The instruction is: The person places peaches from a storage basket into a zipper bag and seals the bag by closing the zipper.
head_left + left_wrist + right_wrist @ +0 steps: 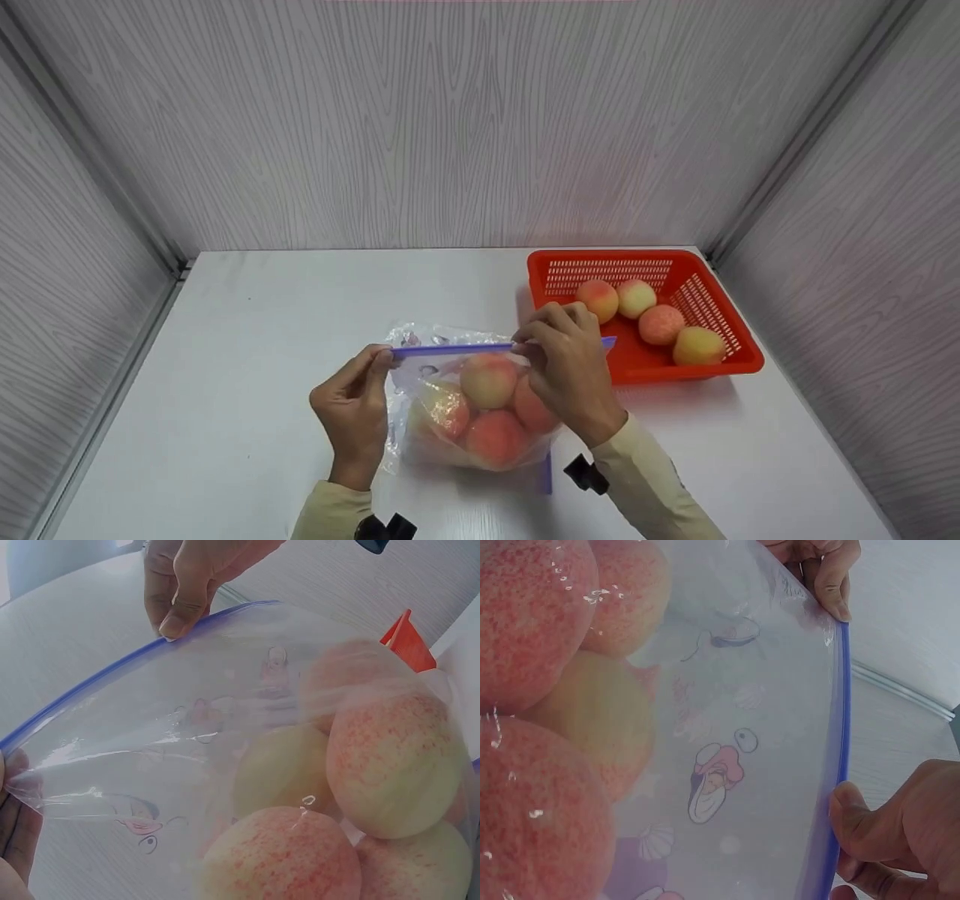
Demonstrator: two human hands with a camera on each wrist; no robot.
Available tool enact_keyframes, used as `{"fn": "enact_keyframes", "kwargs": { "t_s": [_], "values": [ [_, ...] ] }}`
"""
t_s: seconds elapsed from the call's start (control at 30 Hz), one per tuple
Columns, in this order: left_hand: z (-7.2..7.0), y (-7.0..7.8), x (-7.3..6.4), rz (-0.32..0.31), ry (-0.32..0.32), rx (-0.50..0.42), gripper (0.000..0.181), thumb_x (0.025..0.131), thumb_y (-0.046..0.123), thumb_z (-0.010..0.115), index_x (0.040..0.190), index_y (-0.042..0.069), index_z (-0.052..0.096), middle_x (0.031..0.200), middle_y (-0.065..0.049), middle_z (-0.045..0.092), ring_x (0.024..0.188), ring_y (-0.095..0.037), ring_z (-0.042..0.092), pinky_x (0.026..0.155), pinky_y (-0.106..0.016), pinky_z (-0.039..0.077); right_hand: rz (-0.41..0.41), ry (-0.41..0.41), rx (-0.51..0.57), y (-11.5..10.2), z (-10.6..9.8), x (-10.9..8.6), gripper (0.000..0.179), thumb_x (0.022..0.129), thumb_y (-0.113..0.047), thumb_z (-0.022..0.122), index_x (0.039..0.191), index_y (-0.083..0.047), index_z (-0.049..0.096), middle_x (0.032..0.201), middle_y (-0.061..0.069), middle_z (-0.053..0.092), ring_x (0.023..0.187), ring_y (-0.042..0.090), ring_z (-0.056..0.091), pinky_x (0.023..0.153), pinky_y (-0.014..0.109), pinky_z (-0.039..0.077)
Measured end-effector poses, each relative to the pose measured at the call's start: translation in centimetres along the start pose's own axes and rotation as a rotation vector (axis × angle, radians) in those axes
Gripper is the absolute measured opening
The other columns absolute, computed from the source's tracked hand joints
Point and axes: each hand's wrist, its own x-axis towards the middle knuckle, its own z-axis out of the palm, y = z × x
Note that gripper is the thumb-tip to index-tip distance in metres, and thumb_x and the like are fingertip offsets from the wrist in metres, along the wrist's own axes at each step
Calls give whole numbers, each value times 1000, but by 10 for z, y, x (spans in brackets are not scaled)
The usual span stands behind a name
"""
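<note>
A clear zip-top bag (409, 375) with a purple-blue zip strip (450, 349) holds several peaches (491, 380). My left hand (352, 416) pinches the left end of the strip between thumb and fingers. Farther right along it, my right hand (568, 367) pinches the strip, whose right end sticks out past that hand. In the right wrist view the right thumb (851, 821) lies on the strip, and small cartoon prints show on the plastic. The strip runs taut between both hands in the left wrist view, with the peaches (394, 765) low in the bag.
Behind my right hand, a red plastic basket (731, 367) holds several more peaches (661, 325) on the white table (247, 375). Another purple strip (545, 476) lies below the bag's right side. Grey wood-grain panels (450, 127) enclose the table at the back and sides.
</note>
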Motion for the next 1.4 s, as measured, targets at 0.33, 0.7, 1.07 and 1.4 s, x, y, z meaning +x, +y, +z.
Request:
{"fn": "enact_keyframes", "kwargs": {
  "t_s": [0.33,0.7,1.07,1.4],
  "values": [
    [-1,0,1,-6,9,1,11,90,-12,68,97,-11,76,83,-18,75,76,-11,73,73,-20,58,26,5,-2,11,-5,-4,15,76,6,82,80,-5,72,85,5,62,86,26,50,77,40,40],
    [-2,-4,3,-9,13,-16,11,91,-13,66,96,-11,75,81,-16,75,75,-13,73,74,-22,59,58,5,18,21,-12,-8,14,76,5,83,82,-5,74,87,6,62,89,28,51,79,45,40],
    [-2,-5,2,-25,20,-17,11,91,-12,67,97,-11,75,81,-16,75,74,-11,73,74,-22,59,118,-25,1,29,-21,-14,13,78,3,83,84,-4,75,90,7,63,93,29,51,85,47,40],
    [-3,-5,2,-50,22,-16,12,91,-11,67,99,-10,76,82,-16,75,76,-11,73,77,-21,59,142,-26,-12,38,-28,-18,14,78,6,82,84,-4,74,92,9,65,92,31,50,85,47,40]
  ]
}}
